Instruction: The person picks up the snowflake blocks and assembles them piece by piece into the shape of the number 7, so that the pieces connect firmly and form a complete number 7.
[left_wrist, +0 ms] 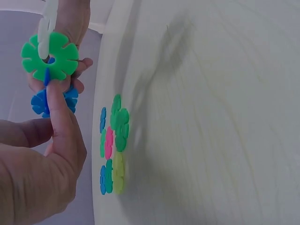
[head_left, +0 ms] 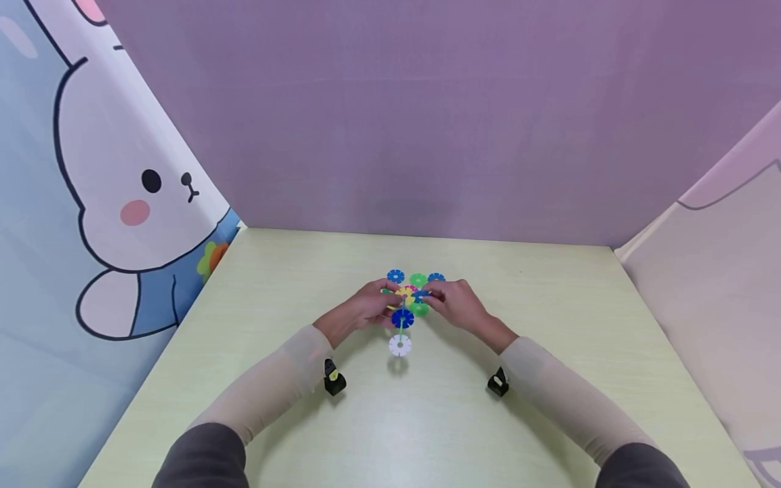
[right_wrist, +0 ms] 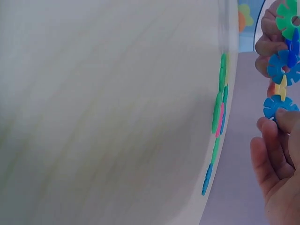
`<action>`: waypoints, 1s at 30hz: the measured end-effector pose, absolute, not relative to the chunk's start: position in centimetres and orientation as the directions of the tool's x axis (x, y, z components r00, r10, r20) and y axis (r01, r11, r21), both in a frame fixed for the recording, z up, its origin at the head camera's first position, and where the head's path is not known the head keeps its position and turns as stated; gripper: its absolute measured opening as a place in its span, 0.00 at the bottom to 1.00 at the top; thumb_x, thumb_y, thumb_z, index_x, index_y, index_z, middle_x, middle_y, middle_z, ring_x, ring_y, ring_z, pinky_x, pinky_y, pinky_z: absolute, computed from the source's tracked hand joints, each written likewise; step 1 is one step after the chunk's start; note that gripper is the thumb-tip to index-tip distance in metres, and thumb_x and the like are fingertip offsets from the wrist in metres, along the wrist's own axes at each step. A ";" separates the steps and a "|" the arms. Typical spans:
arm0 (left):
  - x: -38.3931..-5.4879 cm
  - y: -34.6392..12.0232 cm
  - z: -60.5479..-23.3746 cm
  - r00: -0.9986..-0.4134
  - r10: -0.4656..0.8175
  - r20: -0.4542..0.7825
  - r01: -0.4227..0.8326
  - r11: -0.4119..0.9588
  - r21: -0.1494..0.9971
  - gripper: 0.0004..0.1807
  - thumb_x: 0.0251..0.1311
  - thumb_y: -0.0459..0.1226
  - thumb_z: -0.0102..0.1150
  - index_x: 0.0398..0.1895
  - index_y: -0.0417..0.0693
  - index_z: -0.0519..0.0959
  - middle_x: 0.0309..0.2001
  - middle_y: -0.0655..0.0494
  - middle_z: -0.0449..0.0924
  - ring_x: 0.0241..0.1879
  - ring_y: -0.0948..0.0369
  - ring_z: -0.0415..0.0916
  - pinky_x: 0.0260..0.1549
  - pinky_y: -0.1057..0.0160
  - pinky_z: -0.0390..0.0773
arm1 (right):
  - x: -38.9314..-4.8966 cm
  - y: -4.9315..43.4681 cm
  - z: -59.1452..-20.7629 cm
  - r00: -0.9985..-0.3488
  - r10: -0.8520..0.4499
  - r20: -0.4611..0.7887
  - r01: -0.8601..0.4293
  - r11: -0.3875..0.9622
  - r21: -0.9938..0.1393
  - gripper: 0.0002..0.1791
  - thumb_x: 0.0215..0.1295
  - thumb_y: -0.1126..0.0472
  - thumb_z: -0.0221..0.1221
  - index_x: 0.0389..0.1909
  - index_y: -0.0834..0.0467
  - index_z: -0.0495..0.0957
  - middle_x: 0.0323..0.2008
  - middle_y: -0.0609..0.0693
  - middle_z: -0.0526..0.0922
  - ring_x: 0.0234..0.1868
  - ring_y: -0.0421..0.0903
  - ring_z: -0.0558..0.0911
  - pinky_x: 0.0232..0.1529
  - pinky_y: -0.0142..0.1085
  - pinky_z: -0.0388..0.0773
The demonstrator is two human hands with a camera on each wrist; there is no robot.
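Observation:
A chain of slotted plastic snowflake discs is held above the table between both hands. In the head view it runs from a white disc (head_left: pixel 400 345) through a dark blue disc (head_left: pixel 403 318) to a yellow disc (head_left: pixel 405 295). A green disc (left_wrist: pixel 68 54) and a lighter blue disc (right_wrist: pixel 279 65) also belong to it. My left hand (head_left: pixel 371 305) pinches the chain near its middle, fingers partly behind the discs. At the far end, my right hand (head_left: pixel 459 303) pinches a blue disc (right_wrist: pixel 276 108) between thumb and fingers, where it meets the yellow one.
Several loose discs lie grouped on the table (head_left: pixel 488 434) beyond and below the hands, among them a blue disc (head_left: pixel 395 276), a green disc (head_left: pixel 417 279) and a pink disc (left_wrist: pixel 108 143). A purple backdrop (head_left: pixel 415 135) rises behind the table, with printed cloth (head_left: pixel 122 122) at the left.

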State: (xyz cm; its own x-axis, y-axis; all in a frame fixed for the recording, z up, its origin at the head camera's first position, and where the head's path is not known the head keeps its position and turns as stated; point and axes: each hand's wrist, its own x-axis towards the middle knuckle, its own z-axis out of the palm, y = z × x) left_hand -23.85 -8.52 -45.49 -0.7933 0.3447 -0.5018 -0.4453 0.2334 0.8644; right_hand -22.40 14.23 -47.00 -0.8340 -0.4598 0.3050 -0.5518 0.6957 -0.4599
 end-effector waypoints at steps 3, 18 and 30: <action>-23.8 -8.4 -45.4 -0.804 0.328 -0.496 -0.440 0.232 0.867 0.14 0.74 0.38 0.56 0.59 0.50 0.72 0.41 0.51 0.80 0.24 0.61 0.80 0.23 0.64 0.85 | -22.4 14.1 -47.0 -0.830 -0.453 0.325 -0.557 0.691 -0.460 0.07 0.68 0.59 0.67 0.43 0.56 0.87 0.22 0.44 0.80 0.21 0.35 0.69 0.23 0.26 0.67; -23.8 -8.6 -45.1 -0.817 0.351 -0.457 -0.395 0.238 0.888 0.15 0.74 0.38 0.57 0.60 0.48 0.72 0.42 0.51 0.80 0.26 0.61 0.79 0.25 0.62 0.86 | -22.6 13.7 -46.6 -0.833 -0.468 0.296 -0.554 0.696 -0.458 0.07 0.68 0.58 0.66 0.43 0.56 0.86 0.24 0.44 0.81 0.22 0.36 0.71 0.25 0.27 0.71; -23.8 -9.2 -45.5 -0.805 0.341 -0.485 -0.413 0.265 0.871 0.20 0.74 0.40 0.56 0.66 0.49 0.71 0.48 0.50 0.79 0.29 0.61 0.77 0.27 0.63 0.86 | -22.4 14.6 -46.4 -0.847 -0.488 0.211 -0.517 0.660 -0.545 0.09 0.74 0.59 0.60 0.48 0.56 0.84 0.35 0.53 0.89 0.33 0.39 0.82 0.35 0.32 0.81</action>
State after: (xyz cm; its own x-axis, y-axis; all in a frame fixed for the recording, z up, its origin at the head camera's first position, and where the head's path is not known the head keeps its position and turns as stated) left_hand -23.79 -9.24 -45.52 -0.8054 0.3406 -0.4851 -0.4127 0.2652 0.8714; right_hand -22.41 14.63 -46.42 -0.8467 -0.4883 0.2115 -0.5168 0.6599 -0.5453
